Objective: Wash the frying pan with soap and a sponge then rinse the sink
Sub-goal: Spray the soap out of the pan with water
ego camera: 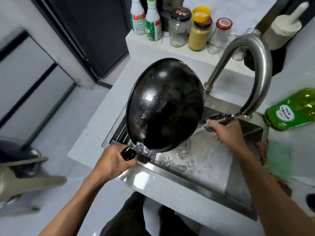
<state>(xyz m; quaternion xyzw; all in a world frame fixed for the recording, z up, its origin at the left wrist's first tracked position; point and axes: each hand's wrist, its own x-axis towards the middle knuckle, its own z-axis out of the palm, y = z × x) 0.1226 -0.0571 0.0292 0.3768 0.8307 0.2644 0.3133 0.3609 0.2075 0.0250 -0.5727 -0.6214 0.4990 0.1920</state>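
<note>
A black frying pan (163,106) is tilted on edge over the steel sink (201,181), its wet rounded underside facing me. My left hand (112,160) grips the pan's black handle at the sink's near-left corner. My right hand (226,130) holds the pull-out spray head (219,119) of the curved steel faucet (255,65). Water runs from it into the sink, and the basin is wet and bubbly around the drain (185,147). A green soap bottle (293,109) lies on the right counter. A green sponge or cloth (279,159) sits blurred by the sink's right rim.
Several jars (199,34) and two white spray bottles (146,19) stand on the raised ledge behind the sink. A ribbed drain rack (121,132) lies at the sink's left edge. A white roll (283,26) stands at the back right. The floor and a dark door are to the left.
</note>
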